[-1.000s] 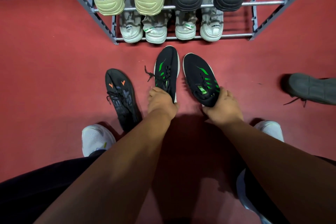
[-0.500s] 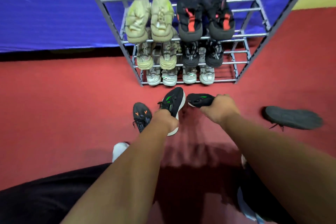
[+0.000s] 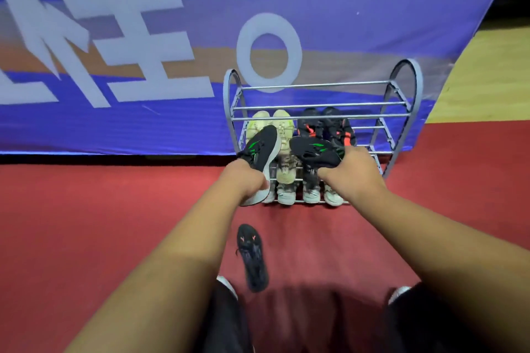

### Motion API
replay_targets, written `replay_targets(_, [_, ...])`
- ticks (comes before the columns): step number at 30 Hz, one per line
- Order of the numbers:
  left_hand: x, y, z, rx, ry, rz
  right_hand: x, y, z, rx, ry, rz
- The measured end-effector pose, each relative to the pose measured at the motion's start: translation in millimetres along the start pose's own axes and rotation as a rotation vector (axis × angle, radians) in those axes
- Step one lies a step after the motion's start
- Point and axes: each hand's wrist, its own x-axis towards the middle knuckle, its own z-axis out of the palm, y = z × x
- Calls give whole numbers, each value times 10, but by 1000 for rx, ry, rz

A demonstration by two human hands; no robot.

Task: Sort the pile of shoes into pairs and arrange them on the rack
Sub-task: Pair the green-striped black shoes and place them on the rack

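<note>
My left hand (image 3: pixel 243 180) grips the heel of a black shoe with green marks (image 3: pixel 262 146), its toe raised toward the rack. My right hand (image 3: pixel 350 172) holds the matching black and green shoe (image 3: pixel 312 150) by its heel, lying sideways. Both shoes hang in the air in front of the grey metal shoe rack (image 3: pixel 401 112). The rack's top bars are bare. Lower tiers hold a beige pair (image 3: pixel 282 126), a black and red pair (image 3: pixel 338 126) and pale shoes (image 3: pixel 311 195) at the bottom. A lone black shoe with orange marks (image 3: pixel 252 255) lies on the red floor.
A blue banner with white letters (image 3: pixel 143 51) hangs behind the rack. Red floor (image 3: pixel 86 223) spreads to the left and right of the rack, with yellow floor (image 3: pixel 487 71) at the far right. My white-shod feet (image 3: pixel 226 285) and dark trouser legs are below.
Both hands have lifted the green-marked pair off the floor and up to the rack. The view has tilted upward, and the dark shoe at the right has left the frame.
</note>
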Motion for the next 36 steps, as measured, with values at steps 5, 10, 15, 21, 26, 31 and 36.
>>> replay_targets(5, [277, 321, -306, -88, 111, 41, 357, -348, -97, 120, 90, -32])
replay_targets(10, [859, 625, -354, -101, 198, 84, 999, -597, 45, 152, 152, -40])
replay_targets(15, [1562, 862, -266, -37, 338, 121, 1724, -735, 321, 150, 165, -15])
replay_targets(21, [2222, 955, -67, 33, 493, 77, 2319, -791, 800, 148, 165, 37])
replay_targets(26, [2464, 875, 189, 154, 606, 119, 2468, -779, 1169, 164, 171, 27])
replay_targets(31, [2504, 811, 248, 154, 652, 159, 2383, -626, 1315, 178, 122, -56])
replay_targets(36, [2492, 710, 184, 45, 545, 198, 2316, -490, 1264, 143, 26, -176])
